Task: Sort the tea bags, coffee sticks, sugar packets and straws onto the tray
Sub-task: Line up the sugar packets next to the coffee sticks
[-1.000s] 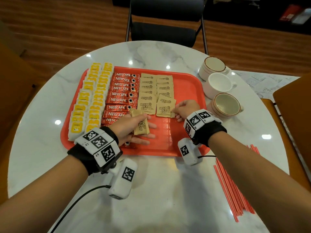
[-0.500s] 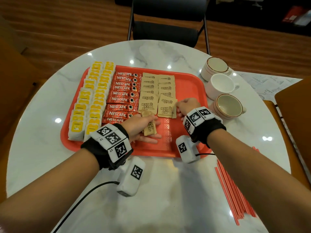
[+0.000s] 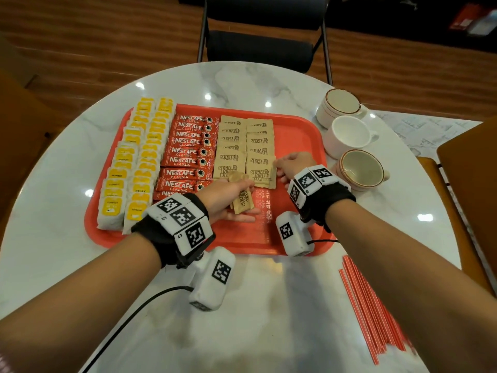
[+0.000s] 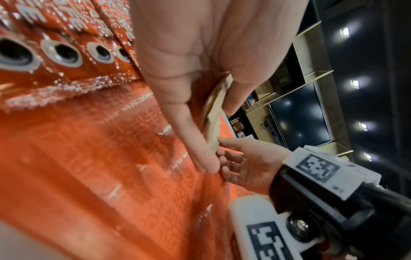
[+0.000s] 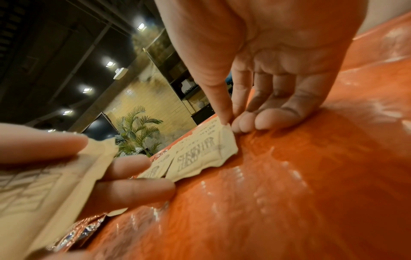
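Observation:
On the red tray (image 3: 295,135) lie yellow tea bags (image 3: 134,168) in two rows at the left, red coffee sticks (image 3: 188,154) beside them, then two columns of brown sugar packets (image 3: 246,141). My left hand (image 3: 251,201) holds a few sugar packets (image 3: 242,203) just above the tray, near the front of the columns; the left wrist view shows these held packets (image 4: 214,114) between thumb and fingers. My right hand (image 3: 278,170) pinches the right edge of the nearest sugar packet (image 3: 262,176), also seen in the right wrist view as the pinched packet (image 5: 200,154). Red straws (image 3: 373,305) lie on the table at the right front.
Three cups (image 3: 360,170) stand in a row just right of the tray on the round marble table (image 3: 269,305). A dark chair (image 3: 258,44) stands beyond the far edge. The tray's right and front parts (image 3: 250,238) are bare.
My left hand has moved a little forward and right with its packets. The packet under my right hand lay tilted before and now sits nearly in line with its column.

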